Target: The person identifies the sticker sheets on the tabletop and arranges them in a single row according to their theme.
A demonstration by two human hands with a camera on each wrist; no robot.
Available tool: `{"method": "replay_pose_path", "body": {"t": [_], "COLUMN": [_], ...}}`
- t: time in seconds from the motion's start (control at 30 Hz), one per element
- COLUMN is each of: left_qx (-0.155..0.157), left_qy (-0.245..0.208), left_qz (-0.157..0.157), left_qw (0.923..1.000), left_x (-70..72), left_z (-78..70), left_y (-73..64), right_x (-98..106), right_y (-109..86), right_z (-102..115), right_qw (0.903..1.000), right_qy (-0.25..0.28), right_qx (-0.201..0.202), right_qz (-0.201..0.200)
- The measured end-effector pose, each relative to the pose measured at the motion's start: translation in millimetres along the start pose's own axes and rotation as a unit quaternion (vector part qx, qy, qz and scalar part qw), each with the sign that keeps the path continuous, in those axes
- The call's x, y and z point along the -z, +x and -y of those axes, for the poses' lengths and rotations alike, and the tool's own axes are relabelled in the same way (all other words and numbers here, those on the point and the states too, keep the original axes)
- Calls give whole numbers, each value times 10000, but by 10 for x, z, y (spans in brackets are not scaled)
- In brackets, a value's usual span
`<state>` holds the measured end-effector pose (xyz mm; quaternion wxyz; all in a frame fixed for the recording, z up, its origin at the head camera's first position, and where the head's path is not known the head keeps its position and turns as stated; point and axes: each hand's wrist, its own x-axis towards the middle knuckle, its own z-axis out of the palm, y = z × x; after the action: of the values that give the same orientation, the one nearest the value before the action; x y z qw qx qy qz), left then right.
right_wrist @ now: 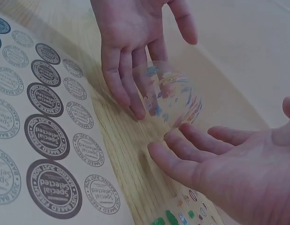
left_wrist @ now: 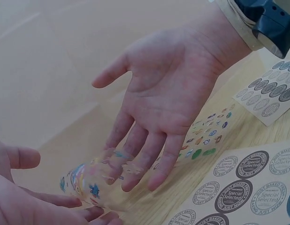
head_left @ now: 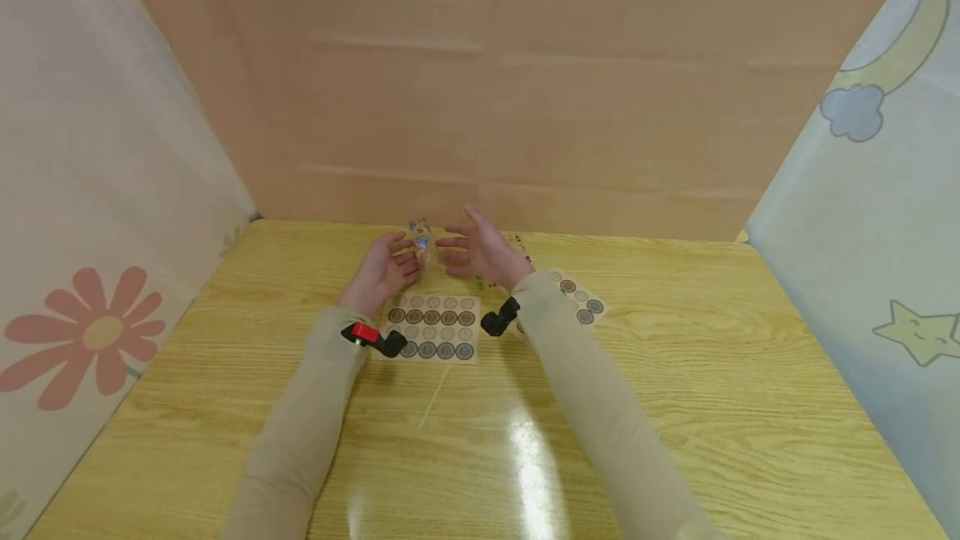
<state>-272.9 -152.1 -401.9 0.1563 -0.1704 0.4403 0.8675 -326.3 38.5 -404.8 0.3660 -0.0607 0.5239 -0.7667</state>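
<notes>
Between the two hands is a clear, rounded object with colourful printed or stuck-on pictures [head_left: 422, 242], also seen in the left wrist view [left_wrist: 79, 183]; its exact kind is hard to tell. My left hand [head_left: 381, 273] is on its left, palm inward and fingers relaxed. From the other side my right hand [head_left: 483, 252] faces it with fingers extended and thumb raised. Neither hand curls round the object; whether fingertips touch it is unclear. A sheet of round "Special Selected" labels [head_left: 432, 327] lies below the hands, its print legible in the right wrist view [right_wrist: 46, 136].
A second round-label sheet [head_left: 588, 307] lies partly under the right forearm. A transparent sheet of small colourful stickers [left_wrist: 208, 133] is beside the right hand. A brown backdrop [head_left: 480, 107] rises behind the wooden table [head_left: 712, 373], with patterned curtains [head_left: 97, 190] at both sides.
</notes>
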Motion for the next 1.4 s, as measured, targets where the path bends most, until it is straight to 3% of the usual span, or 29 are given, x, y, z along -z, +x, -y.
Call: {"method": "replay_pose_path", "body": {"t": [0.27, 0.5, 0.77, 1.0, 1.27, 1.4], "left_qx": [-112, -577, -1020, -1199, -1238, -1277], "left_qy": [82, 481, 727, 519, 359, 616], "left_qz": [101, -3, -519, -900, -757, -682], "left_qw": [9999, 9972, 9908, 9873, 9888, 9875], "left_x": [-11, -42, -35, -36, -37, 3], "left_z": [14, 98, 161, 114, 100, 128], "left_y": [-7, 5, 73, 92, 7, -55], "right_x": [3, 44, 16, -30, -50, -36], "right_y": [-9, -22, -39, -41, -105, -186], "right_z": [27, 38, 22, 51, 81, 58], "right_qw": [9994, 9988, 9971, 9886, 9835, 9859], "right_qy": [328, 397, 449, 663, 588, 248], "right_qx": [91, 293, 512, 804, 903, 785], "right_qz": [53, -57, -352, -1089, -1455, -1460]}}
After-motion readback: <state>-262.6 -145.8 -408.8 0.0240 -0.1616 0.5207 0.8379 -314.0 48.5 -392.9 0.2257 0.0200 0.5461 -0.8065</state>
